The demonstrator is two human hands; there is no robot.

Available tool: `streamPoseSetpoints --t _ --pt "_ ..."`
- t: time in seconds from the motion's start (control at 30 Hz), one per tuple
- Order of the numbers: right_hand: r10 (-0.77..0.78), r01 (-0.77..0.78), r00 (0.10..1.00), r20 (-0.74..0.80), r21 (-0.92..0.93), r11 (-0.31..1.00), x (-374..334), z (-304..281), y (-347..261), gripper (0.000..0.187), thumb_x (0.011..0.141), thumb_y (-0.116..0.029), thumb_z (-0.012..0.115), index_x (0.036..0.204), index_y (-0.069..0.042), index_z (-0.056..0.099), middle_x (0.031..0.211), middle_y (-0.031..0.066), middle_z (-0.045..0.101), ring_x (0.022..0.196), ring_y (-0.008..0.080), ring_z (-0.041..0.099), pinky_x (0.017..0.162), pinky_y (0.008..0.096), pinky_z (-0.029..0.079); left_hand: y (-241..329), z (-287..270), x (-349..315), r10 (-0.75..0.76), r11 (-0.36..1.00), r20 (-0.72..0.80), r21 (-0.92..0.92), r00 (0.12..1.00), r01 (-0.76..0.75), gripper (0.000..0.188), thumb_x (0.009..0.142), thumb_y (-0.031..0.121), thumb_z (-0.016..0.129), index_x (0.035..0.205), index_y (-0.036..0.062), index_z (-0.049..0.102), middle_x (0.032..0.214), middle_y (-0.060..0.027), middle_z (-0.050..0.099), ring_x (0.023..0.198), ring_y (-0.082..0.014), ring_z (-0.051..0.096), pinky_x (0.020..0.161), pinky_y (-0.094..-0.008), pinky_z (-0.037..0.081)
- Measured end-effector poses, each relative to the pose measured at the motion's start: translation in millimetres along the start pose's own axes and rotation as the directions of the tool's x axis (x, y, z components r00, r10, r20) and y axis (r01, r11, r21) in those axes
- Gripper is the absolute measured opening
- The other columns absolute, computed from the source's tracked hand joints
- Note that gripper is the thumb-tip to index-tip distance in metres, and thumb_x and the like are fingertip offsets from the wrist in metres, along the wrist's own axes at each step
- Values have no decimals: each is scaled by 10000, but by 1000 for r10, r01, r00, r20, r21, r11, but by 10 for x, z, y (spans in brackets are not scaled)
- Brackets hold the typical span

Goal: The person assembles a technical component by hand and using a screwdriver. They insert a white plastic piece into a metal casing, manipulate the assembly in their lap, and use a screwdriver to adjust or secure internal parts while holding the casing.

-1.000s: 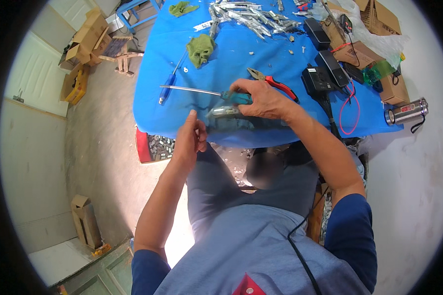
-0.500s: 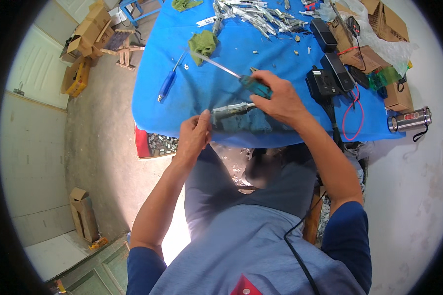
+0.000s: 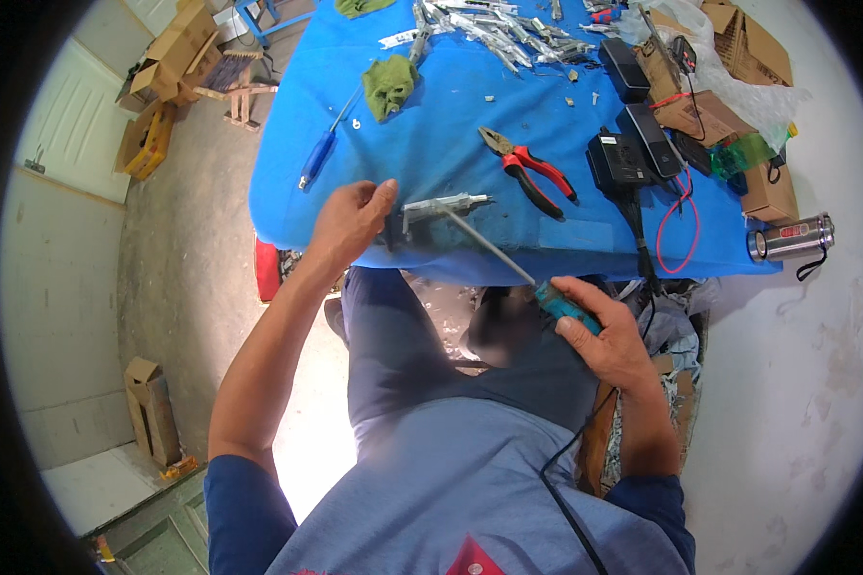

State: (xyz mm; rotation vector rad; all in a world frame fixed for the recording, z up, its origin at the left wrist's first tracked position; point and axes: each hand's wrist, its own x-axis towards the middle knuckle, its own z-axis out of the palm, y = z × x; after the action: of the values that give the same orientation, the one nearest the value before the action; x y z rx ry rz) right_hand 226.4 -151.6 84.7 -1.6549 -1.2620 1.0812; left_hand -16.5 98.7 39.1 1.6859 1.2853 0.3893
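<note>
My right hand [image 3: 609,340] grips the teal handle of a screwdriver [image 3: 494,251] near the table's front edge. Its long shaft points up and left, and the tip reaches a slim silver metal piece [image 3: 460,203] lying on the blue cloth. Just left of that piece is my left hand [image 3: 353,222], its fingers curled in and the thumb stretched along them. Whether anything sits inside those fingers is hidden. Pliers with red and black handles [image 3: 532,171] lie right of the metal piece. A blue-handled screwdriver [image 3: 320,155] rests to the left, beside a crumpled green cloth [image 3: 390,86].
Several silver metal pieces [image 3: 503,34] are heaped at the far side of the blue-covered table [image 3: 431,134]. Black power adapters [image 3: 616,163] with cables, a green bottle [image 3: 738,153] and a steel flask [image 3: 792,238] line the right side. Cardboard boxes [image 3: 174,53] stand on the floor at left.
My right hand has swung down and toward me, turning the screwdriver's tip onto the metal piece and uncovering the pliers. My left hand has shifted left, away from the metal piece.
</note>
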Motion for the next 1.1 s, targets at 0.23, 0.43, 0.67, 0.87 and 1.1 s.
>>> streamPoseSetpoints --t 0.23,0.43,0.67,0.87,1.1 --pt "23 -20 999 -50 45 999 -114 133 -7 377 896 -130 626 1242 8 567 1055 121 657 942 156 602 845 276 466 87 213 -64 175 924 -88 360 981 -133 485 830 495 638 756 15 631 641 -107 605 603 -225 587 577 -343 442" --pt "64 -56 994 -93 87 995 -124 224 35 368 887 -101 628 1235 10 578 1058 127 663 942 157 613 844 275 470 9 312 -160 276 907 -152 369 949 -205 411 781 426 702 748 26 613 633 -90 601 589 -221 594 558 -334 450" --pt "-14 6 992 -128 -65 998 -110 263 -79 347 868 -80 623 1203 9 604 1109 185 666 1013 253 653 875 317 487 -30 348 -217 342 898 -203 358 917 -256 339 759 345 729 759 33 596 635 -90 592 579 -215 589 551 -331 450" --pt "-132 89 978 -161 -252 964 -98 306 -170 346 843 -69 630 1183 -6 614 1063 200 665 961 326 663 822 346 516 -75 465 -292 479 852 -306 388 823 -352 296 751 286 731 746 38 569 634 -101 571 565 -252 572 544 -357 441" --pt "-252 184 958 -137 -377 907 -53 317 -219 329 843 -77 630 1166 -16 618 1012 188 666 898 340 663 765 370 530 -126 526 -294 540 816 -362 447 759 -367 280 746 264 731 716 46 558 622 -106 559 568 -290 555 542 -390 423"
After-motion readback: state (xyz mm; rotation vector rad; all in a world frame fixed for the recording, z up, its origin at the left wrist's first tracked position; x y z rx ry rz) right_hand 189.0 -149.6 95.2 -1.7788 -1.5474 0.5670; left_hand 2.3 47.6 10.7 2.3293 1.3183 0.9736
